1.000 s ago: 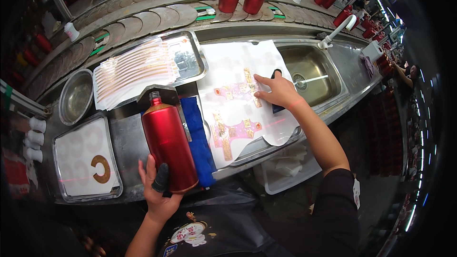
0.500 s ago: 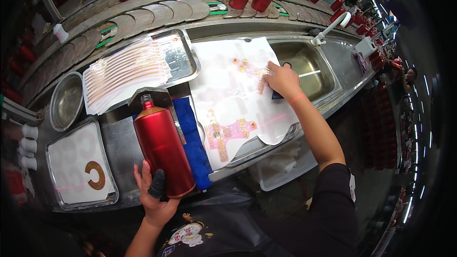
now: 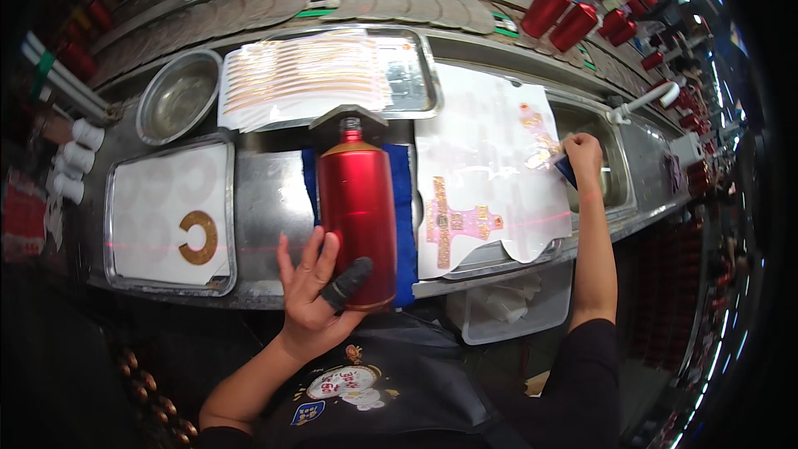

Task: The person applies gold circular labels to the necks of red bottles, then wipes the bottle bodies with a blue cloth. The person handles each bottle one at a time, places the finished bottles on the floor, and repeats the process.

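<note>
A red bottle point(image 3: 359, 216) with a bare threaded neck lies on a blue cloth point(image 3: 404, 224), its neck pointing away from me and resting at a dark metal holder point(image 3: 370, 121). My left hand point(image 3: 322, 293) is open at its lower left side, fingers spread, with the black-covered thumb against the bottle. To the right, my right hand point(image 3: 583, 158) is closed at the sheet's far right, pinching the edge of a shiny pink and gold decal point(image 3: 536, 131). A dark blue flat thing point(image 3: 567, 171) shows under that hand. Another pink and gold decal point(image 3: 461, 220) lies nearer on the white sheet point(image 3: 465, 125).
A tray of gold strips point(image 3: 416, 96) sits behind the bottle, with a metal bowl point(image 3: 179, 98) to its left. A tray point(image 3: 233, 241) at left holds a gold C-shaped piece point(image 3: 198, 238). A sink point(image 3: 623, 170) lies right; a conveyor point(image 3: 399, 4) with red bottles runs behind.
The whole view has swung, so the bench sits further right. My right hand has turned into a pinch at the far decal, whose edge looks lifted. My left hand stays at the bottle.
</note>
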A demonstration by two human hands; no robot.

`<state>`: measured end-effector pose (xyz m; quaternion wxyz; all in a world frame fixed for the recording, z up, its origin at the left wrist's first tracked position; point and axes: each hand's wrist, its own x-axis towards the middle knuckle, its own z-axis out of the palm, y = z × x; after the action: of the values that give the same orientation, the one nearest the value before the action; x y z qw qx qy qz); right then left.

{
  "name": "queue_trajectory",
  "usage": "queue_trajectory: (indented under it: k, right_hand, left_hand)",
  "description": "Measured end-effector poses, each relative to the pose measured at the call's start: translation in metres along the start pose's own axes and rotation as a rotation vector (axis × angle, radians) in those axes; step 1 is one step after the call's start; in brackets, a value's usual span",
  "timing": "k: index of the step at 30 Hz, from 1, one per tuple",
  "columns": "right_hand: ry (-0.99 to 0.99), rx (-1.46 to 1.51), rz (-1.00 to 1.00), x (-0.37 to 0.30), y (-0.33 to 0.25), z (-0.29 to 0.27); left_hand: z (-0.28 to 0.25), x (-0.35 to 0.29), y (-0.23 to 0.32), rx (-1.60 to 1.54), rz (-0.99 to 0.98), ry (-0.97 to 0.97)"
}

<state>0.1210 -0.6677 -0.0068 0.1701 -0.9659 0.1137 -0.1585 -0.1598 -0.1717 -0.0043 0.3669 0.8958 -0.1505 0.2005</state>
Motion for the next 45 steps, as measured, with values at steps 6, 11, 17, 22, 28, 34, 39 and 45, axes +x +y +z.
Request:
queue_trajectory:
  k: [6,11,17,22,28,34,39,45]
  right_hand:
    - [-0.055,0.429,-0.104,-0.045,-0.087,-0.016]
    - [-0.393,1.002,0.072,-0.083,-0.169,-0.053]
    - [-0.679,1.346,0.036,-0.122,-0.283,-0.096]
    - [-0.772,1.64,0.039,-0.167,-0.323,-0.099]
    - [-0.695,1.616,0.376,-0.254,-0.289,-0.058]
    - [-0.708,1.521,0.465,-0.299,-0.263,-0.038]
    - [-0.748,1.486,0.447,-0.3,-0.257,-0.037]
    - [-0.754,1.345,0.399,-0.295,-0.262,-0.04]
  left_hand:
    - [-0.001,-0.003,-0.002,-0.058,-0.034,0.001]
    - [-0.001,-0.005,-0.006,-0.199,-0.048,0.031]
    - [-0.039,0.025,-0.003,-0.614,-0.268,0.22]
    - [-0.053,0.086,-0.001,-1.276,-0.531,0.023]
    - [-0.047,0.06,0.01,-1.291,-0.833,0.08]
    - [-0.043,0.026,-0.004,-1.142,-0.776,0.145]
    - [-0.043,0.014,-0.008,-1.082,-0.718,0.116]
    - [-0.039,0.012,-0.015,-1.047,-0.736,0.119]
